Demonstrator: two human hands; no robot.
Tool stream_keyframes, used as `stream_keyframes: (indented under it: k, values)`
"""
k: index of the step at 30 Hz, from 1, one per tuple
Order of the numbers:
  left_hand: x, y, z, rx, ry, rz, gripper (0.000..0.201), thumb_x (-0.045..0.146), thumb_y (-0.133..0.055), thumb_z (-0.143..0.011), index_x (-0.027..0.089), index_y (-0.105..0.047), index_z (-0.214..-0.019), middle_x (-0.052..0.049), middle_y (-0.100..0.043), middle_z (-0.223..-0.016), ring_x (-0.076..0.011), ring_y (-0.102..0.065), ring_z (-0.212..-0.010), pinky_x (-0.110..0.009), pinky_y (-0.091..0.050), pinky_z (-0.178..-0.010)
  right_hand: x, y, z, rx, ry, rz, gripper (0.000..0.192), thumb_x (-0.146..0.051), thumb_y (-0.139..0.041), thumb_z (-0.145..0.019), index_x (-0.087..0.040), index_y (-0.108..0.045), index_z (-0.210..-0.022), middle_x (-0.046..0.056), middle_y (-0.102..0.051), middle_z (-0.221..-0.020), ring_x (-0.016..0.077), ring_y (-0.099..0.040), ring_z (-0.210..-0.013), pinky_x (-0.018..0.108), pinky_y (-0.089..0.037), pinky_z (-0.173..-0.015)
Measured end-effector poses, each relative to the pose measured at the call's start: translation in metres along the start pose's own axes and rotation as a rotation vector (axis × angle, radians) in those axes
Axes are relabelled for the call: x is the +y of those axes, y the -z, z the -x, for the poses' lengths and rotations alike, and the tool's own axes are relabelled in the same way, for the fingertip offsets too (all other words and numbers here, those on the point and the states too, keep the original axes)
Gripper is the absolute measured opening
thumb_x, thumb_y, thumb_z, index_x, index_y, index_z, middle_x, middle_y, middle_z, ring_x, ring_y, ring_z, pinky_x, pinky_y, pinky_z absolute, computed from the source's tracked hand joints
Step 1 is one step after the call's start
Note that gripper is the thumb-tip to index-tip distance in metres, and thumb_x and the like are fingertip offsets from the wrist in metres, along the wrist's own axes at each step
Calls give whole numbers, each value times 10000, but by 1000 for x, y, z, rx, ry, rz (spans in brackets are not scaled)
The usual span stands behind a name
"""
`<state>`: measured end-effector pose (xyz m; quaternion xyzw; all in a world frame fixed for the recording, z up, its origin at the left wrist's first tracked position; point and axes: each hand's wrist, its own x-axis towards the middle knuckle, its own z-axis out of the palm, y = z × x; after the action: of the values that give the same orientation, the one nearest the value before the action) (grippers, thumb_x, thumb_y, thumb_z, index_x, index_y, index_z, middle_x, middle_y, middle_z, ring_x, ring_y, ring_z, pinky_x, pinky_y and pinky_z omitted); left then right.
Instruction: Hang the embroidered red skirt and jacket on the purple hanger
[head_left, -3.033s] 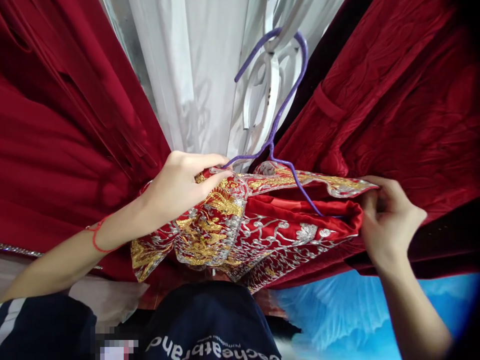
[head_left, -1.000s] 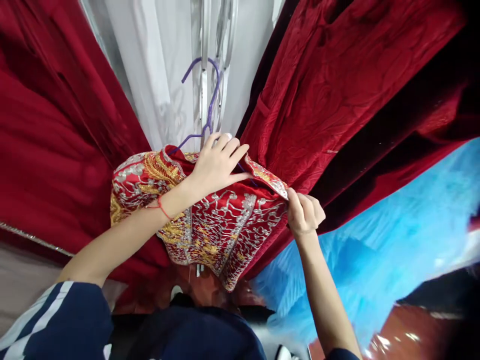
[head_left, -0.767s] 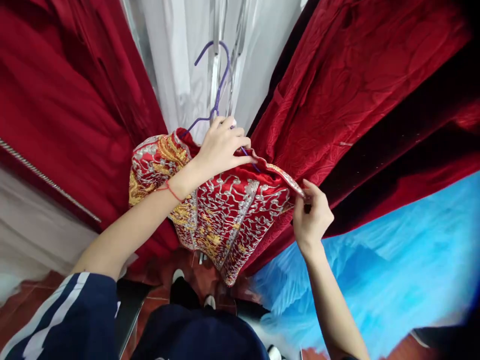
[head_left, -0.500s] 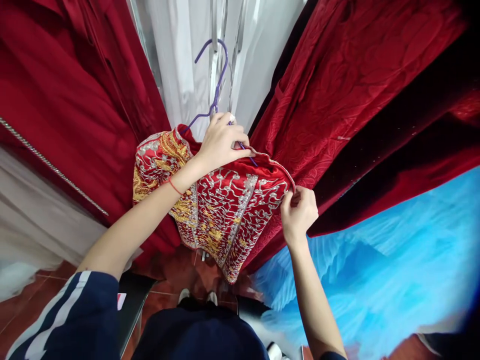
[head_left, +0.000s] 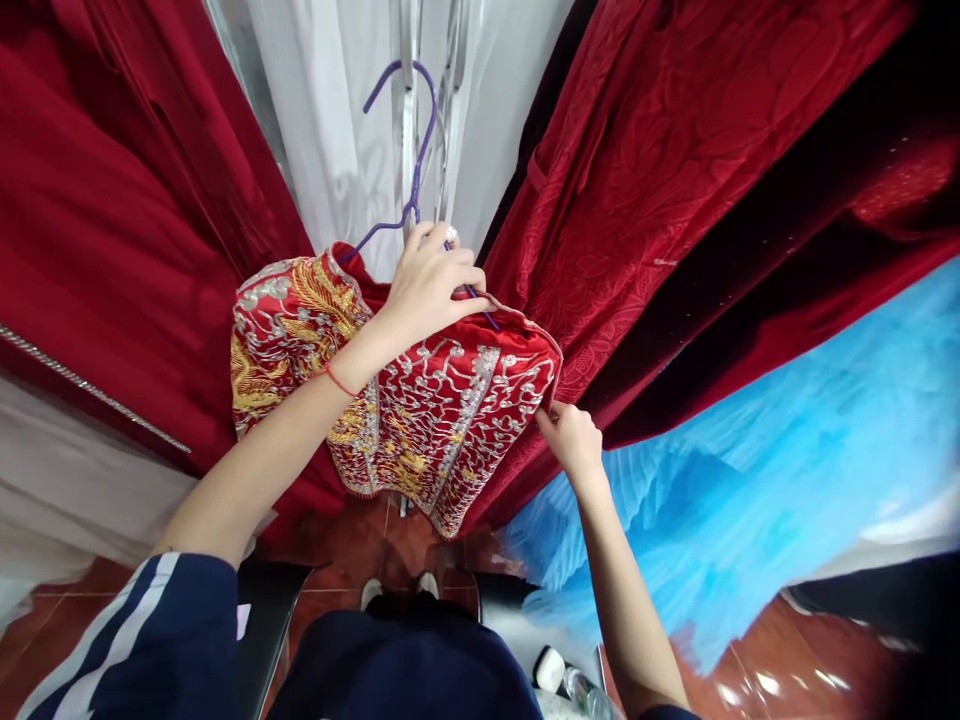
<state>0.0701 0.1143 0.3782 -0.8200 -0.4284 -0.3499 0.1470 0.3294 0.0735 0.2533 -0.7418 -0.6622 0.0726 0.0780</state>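
Red embroidered garment point(head_left: 420, 400) pinched by left hand point(head_left: 431, 285) at hanger point(head_left: 409, 150); right hand point(head_left: 570, 440) grips hem.

No readable text, labels, brands or numbers anywhere in view; nothing legible on the fabrics, the hanger or the floor.

Embroidered garment point(head_left: 420, 400), centre of frame: bright red satin, gold and silver scrolling embroidery, gold heaviest toward the left. Hanger point(head_left: 409, 150), upper centre: purple. Curtain point(head_left: 330, 130) behind it: white. Draped fabric point(head_left: 97, 240), left: plain deep red, silver beaded trim. Fabric point(head_left: 675, 180), upper right: dark red, embossed swirl pattern. Tulle point(head_left: 750, 480), lower right: bright sky blue. Sleeve point(head_left: 142, 640), lower left: navy, white stripes. Wrist string point(head_left: 337, 380): red.
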Motion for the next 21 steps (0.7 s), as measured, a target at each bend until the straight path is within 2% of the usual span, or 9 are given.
stream_keyframes:
  k: [4,8,11,13,16,17,18,21]
  values:
    - [-2,-3,1,23,-11,-25,191,396,-676,-862,229,-753,-811,-59,-679,-815,-351,-540,-1131,-602,-319,-1066,11,-18,5,10,-54,-124,352,-409,-487,-962,-250,-685,-1207,101,-744,-960,270,-682,-906,312,-435,-711]
    - [-4,-6,1,53,-36,-26,227,425,-670,-866,222,-752,-809,-66,-681,-809,-358,-542,-1133,-601,-328,-1065,20,-41,11,77,-66,-204,314,-339,-495,-943,-239,-700,-1159,78,-742,-901,232,-678,-826,280,-425,-671]
    - [-3,-6,0,43,-30,-20,236,431,-678,-859,210,-748,-816,-79,-692,-829,-373,-534,-1155,-603,-329,-1065,31,-48,15,155,-51,-268,348,-341,-422,-961,-196,-687,-1134,78,-733,-882,204,-661,-777,270,-425,-655]
    - [-1,-5,-1,27,-14,-20,247,441,-683,-855,204,-741,-822,-86,-702,-859,-378,-531,-1168,-604,-325,-1069,44,-48,17,295,-47,-320,409,-334,-334,-978,-150,-657,-1149,111,-725,-947,204,-655,-809,281,-441,-689]
    - [1,-5,-2,24,8,-24,278,470,-676,-857,199,-729,-820,-93,-716,-905,-378,-533,-1172,-603,-318,-1079,64,-50,21,688,-9,-362,437,-326,-294,-970,-120,-642,-1134,167,-700,-1068,234,-647,-948,322,-449,-804]
    - [2,-5,-2,26,12,-24,287,478,-672,-859,199,-727,-818,-96,-720,-918,-377,-534,-1171,-602,-315,-1083,70,-53,23,773,5,-344,426,-334,-312,-963,-125,-651,-1113,171,-698,-1078,244,-644,-970,335,-441,-826]
    - [3,-5,-2,27,17,-23,292,483,-668,-861,200,-725,-816,-98,-723,-930,-376,-535,-1172,-600,-311,-1087,73,-56,26,786,15,-310,409,-342,-336,-954,-134,-661,-1090,166,-703,-1064,248,-644,-965,342,-433,-829]
    - [5,-6,-3,20,37,-26,290,478,-658,-869,202,-721,-808,-105,-727,-951,-375,-537,-1173,-597,-303,-1096,78,-68,33,537,-15,-206,363,-344,-393,-926,-153,-686,-1026,128,-725,-931,232,-645,-839,329,-411,-769]
